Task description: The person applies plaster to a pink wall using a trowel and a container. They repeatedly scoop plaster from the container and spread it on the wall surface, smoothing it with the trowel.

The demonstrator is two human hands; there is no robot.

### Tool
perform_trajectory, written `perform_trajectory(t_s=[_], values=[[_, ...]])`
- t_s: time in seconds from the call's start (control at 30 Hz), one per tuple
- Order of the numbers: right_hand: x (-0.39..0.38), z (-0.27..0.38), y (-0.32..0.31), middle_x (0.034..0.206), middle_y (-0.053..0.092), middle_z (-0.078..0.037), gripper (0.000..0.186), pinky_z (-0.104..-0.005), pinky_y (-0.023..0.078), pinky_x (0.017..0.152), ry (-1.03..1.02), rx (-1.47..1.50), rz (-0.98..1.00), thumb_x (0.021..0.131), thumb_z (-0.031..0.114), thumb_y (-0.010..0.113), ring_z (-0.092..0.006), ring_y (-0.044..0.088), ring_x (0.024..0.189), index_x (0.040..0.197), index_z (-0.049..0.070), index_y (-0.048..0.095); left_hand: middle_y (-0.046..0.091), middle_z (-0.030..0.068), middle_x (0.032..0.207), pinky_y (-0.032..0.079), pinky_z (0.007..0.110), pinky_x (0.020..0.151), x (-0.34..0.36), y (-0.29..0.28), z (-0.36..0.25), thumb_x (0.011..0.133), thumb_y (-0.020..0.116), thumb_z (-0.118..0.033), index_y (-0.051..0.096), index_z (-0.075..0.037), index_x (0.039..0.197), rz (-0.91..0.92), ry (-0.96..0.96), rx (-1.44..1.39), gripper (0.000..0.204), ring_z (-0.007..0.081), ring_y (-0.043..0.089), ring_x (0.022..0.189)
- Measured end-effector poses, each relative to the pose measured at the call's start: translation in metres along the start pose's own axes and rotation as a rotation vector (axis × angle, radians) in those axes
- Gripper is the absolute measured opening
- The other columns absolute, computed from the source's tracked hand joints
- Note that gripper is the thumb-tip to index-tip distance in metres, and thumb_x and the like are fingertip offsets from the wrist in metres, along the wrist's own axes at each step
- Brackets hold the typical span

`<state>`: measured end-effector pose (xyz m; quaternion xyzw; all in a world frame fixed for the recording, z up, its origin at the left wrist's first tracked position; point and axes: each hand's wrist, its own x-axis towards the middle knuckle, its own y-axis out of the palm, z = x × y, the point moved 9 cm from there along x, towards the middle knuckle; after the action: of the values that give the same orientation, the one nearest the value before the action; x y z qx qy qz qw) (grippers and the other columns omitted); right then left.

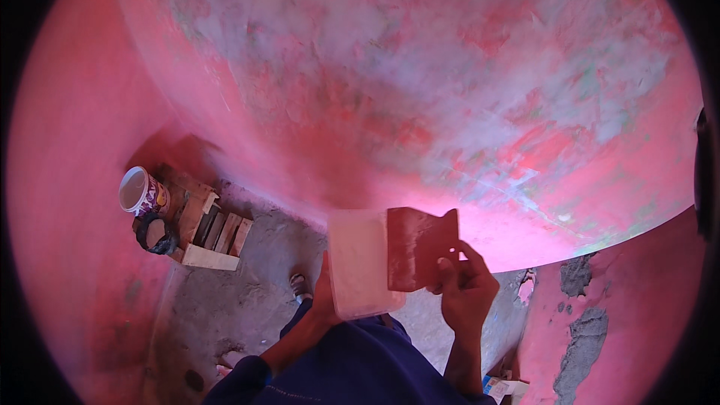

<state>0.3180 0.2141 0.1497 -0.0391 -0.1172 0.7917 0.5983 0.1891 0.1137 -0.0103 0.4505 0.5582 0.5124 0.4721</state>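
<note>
My left hand [323, 296] grips a pale rectangular plastic tub [362, 255] by its left side, in front of my body. Most of those fingers are hidden behind the tub. A flat reddish-brown filler spreader [424, 247] is pinched in my right hand [466, 289], thumb on its near face. It has a small hole near the grip, and its left edge overlaps the tub's right side. Beyond both hands stands a pink wall [420, 90] with whitish, smeared patches and some green and red spots. What lies inside the tub I cannot make out clearly.
At the left, a wooden crate [214, 256] stands by the wall, with a patterned bucket [156, 196] and a black bag-lined container [155, 234] beside it. Grey floor [262, 292] lies below. The right wall has grey bare patches [581, 352]; a small box [504, 388] sits near its foot.
</note>
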Motion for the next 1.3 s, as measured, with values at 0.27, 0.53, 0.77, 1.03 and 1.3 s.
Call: perform_trajectory(t_s=[0.27, 0.53, 0.77, 1.03, 1.3], values=[[-0.024, -0.032, 0.036, 0.078, 0.068, -0.014, 0.024, -0.0267, 0.052, 0.061, 0.111, -0.04, 0.17, 0.08, 0.009, 0.065, -0.0165, 0.067, 0.068, 0.102, 0.002, 0.057, 0.038, 0.0164, 0.136, 0.037, 0.048, 0.1, 0.005, 0.017, 0.011, 0.091, 0.024, -0.06, 0.026, -0.006, 0.138, 0.013, -0.063, 0.006, 0.072, 0.0326, 0.043, 0.121], [-0.027, -0.04, 0.04, 0.067, 0.064, -0.012, 0.025, -0.028, 0.048, 0.052, 0.036, -0.107, 0.141, 0.079, 0.01, 0.066, -0.018, 0.064, 0.056, 0.1, 0.003, 0.056, 0.039, 0.0182, 0.134, 0.039, 0.047, 0.098, 0.007, 0.009, 0.017, 0.089, 0.025, -0.062, 0.026, -0.005, 0.137, 0.005, -0.088, 0.021, 0.075, 0.0331, 0.045, 0.119], [-0.029, -0.043, 0.043, 0.077, 0.067, -0.011, 0.025, -0.0225, 0.05, 0.054, 0.011, -0.134, 0.173, 0.081, 0.006, 0.064, -0.0093, 0.063, 0.066, 0.104, -0.002, 0.056, 0.042, 0.0183, 0.132, 0.04, 0.046, 0.098, 0.008, 0.024, 0.018, 0.09, 0.026, -0.061, 0.029, -0.003, 0.136, 0.021, -0.051, -0.032, 0.074, 0.0326, 0.047, 0.117], [-0.03, -0.032, 0.034, 0.077, 0.067, -0.013, 0.025, -0.0234, 0.051, 0.055, 0.018, -0.095, 0.1, 0.082, 0.007, 0.064, -0.0119, 0.064, 0.064, 0.104, -0.003, 0.055, 0.042, 0.0183, 0.132, 0.04, 0.047, 0.098, 0.005, 0.027, 0.01, 0.089, 0.027, -0.061, 0.029, -0.003, 0.135, -0.114, 0.014, 0.344, 0.074, 0.033, 0.046, 0.117], [-0.034, -0.038, 0.041, 0.074, 0.067, -0.011, 0.025, -0.0223, 0.049, 0.054, 0.011, -0.142, 0.145, 0.081, 0.007, 0.065, -0.0098, 0.064, 0.063, 0.103, -0.002, 0.056, 0.042, 0.0182, 0.131, 0.041, 0.046, 0.097, 0.004, 0.021, 0.016, 0.089, 0.026, -0.062, 0.029, -0.003, 0.135, 0.011, -0.027, -0.078, 0.076, 0.0323, 0.047, 0.117]])
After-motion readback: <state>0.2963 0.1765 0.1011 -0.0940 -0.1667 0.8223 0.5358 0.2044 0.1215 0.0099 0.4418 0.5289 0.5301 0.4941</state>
